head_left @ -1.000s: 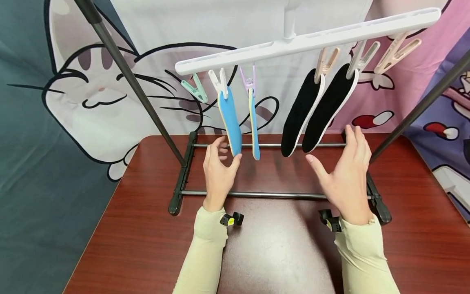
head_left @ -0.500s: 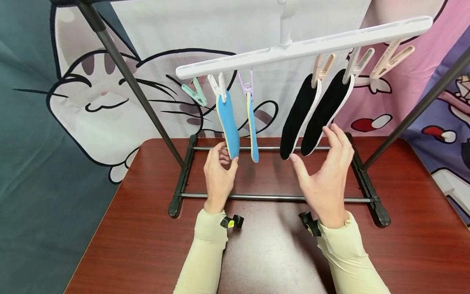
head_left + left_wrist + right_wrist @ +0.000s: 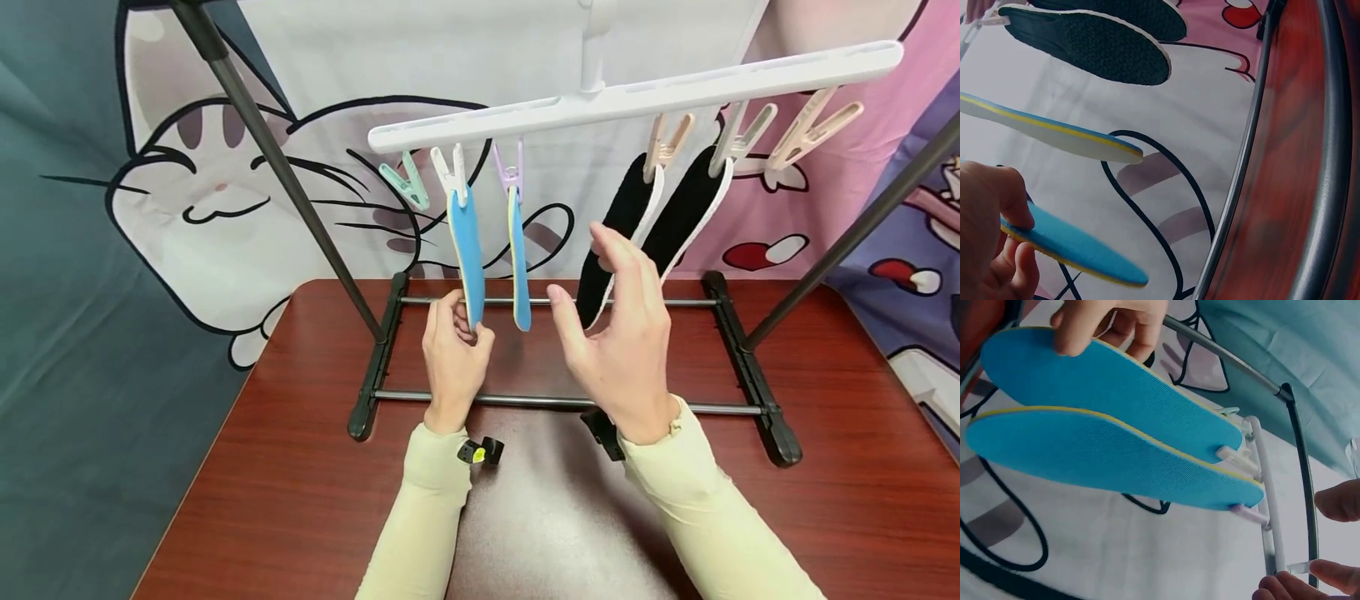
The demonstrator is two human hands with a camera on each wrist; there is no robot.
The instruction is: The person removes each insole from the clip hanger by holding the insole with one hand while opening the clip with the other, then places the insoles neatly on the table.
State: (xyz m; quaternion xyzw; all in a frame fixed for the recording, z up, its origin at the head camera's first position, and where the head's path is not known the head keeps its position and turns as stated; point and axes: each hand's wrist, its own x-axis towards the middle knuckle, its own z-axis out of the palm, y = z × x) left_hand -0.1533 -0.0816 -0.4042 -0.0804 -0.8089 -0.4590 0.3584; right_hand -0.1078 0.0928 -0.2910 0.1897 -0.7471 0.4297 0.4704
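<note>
Two blue insoles with yellow edges hang from the white hanger bar (image 3: 637,98). A white clothespin (image 3: 450,172) holds the left insole (image 3: 467,250), and a purple clothespin (image 3: 511,173) holds the other insole (image 3: 519,258). My left hand (image 3: 456,367) pinches the lower end of the left one; thumb and fingers lie on its two faces in the left wrist view. Raised with fingers spread, my right hand (image 3: 622,342) holds nothing. It partly covers two black insoles (image 3: 626,200) with white edges, clipped farther right.
Spare clothespins, one green (image 3: 405,182) and one beige (image 3: 813,129), hang at the bar's ends. The rack's dark poles (image 3: 285,175) slant up on both sides, its base bars (image 3: 540,402) crossing the brown table (image 3: 247,492). A cartoon-print curtain (image 3: 195,250) hangs behind.
My right hand has moved left, from beside the black insoles to in front of them. My left hand stays at the blue insole, which has turned more edge-on.
</note>
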